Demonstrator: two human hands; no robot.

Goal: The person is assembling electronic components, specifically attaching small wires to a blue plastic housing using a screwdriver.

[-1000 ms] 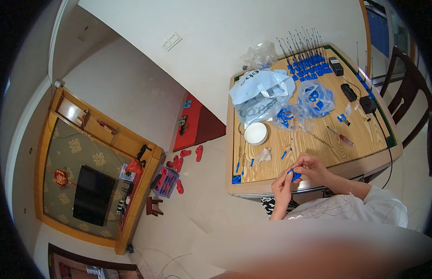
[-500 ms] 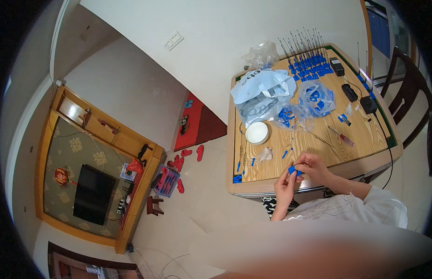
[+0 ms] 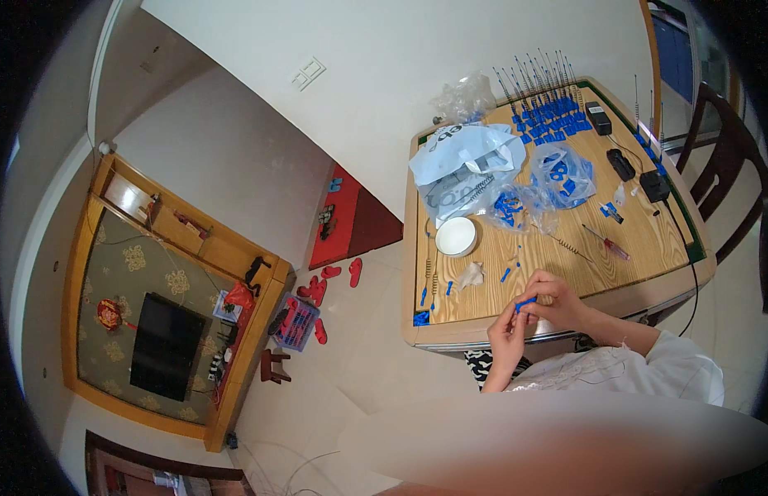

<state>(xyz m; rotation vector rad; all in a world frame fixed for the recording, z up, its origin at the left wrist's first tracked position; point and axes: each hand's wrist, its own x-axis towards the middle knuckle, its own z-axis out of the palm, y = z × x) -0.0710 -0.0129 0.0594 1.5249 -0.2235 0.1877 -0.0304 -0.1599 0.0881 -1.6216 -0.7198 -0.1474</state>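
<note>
Close to the front edge of the table, my left hand and my right hand meet, their fingertips closed on a small blue plastic piece. Most of that piece is hidden by the fingers. Just beyond my hands lie small blue bits and a crumpled pale scrap. A screwdriver with a red, clear handle lies farther right, beside a thin metal spring. Clear bags of blue parts sit beyond them.
A white bowl stands left of the bags, near a pale blue plastic bag. Several upright springs on blue bases crowd the far end. Black adapters and a cable lie right. A dark chair stands beyond the right edge.
The blue piece has turned between my fingertips, and less of it shows now. My right fingers have closed further over it. Nothing else on the table has moved.
</note>
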